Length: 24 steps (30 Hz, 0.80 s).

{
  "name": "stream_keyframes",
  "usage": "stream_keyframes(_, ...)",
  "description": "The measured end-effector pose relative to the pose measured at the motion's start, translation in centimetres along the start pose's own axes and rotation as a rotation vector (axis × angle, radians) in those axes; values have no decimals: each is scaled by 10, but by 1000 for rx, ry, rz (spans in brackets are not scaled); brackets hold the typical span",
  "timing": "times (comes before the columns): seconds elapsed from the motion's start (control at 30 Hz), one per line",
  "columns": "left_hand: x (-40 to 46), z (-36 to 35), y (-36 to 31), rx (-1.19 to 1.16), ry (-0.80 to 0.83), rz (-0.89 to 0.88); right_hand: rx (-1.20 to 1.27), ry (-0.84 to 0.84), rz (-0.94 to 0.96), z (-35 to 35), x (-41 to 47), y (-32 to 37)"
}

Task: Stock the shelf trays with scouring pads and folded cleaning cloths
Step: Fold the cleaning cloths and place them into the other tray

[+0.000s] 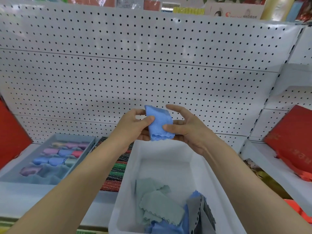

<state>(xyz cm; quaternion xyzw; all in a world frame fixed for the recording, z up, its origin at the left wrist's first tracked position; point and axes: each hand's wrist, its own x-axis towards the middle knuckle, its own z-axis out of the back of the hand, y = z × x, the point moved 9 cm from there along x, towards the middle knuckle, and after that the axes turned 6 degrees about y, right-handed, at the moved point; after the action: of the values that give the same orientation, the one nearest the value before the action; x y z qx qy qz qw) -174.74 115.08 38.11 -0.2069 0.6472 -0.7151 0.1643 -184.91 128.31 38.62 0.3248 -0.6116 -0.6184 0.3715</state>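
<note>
Over the white bin (128, 191) of loose cloths (162, 208), your left hand (135, 127) and right hand (187, 129) pinch the blue cloth (157, 124); loosen either and its fold may open.

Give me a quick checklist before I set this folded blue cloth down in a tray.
1. Blue cloth held by both hands: ok, left hand and right hand pinch it.
2. Cloth folded neatly: cannot tell, scalloped edges bunch at the bottom.
3. White bin has room: ok, its far half is bare.
4. Loose cloths in the bin tidy: not ok, they lie jumbled.
5. Left tray has space: ok, front cells look unfilled.
</note>
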Motion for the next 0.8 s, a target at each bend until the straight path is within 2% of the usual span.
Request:
stream_keyframes(0.07,1,4,-2,30,-14,-22,-27,-8,59,0,3,5)
stream_keyframes(0.2,-1,0,-15,225,71,-134,-175,-57,115,-1,10,10)
stream_keyframes(0.33,4,13,-22,467,-14,-196,-382,-72,147,-8,22,16)
stream_keyframes(0.43,9,26,-22,533,-28,-198,-551,-106,131,-11,34,16)
stream_keyframes(0.53,16,43,-16,540,11,-156,-418,-34,39,-19,49,4)
stream_keyframes(0.63,24,63,-3,342,87,-102,-230,102,4,-46,62,-6)
stream_keyframes(0.8,37,109,19,252,132,-72,-140,55,-13,-89,88,-18)
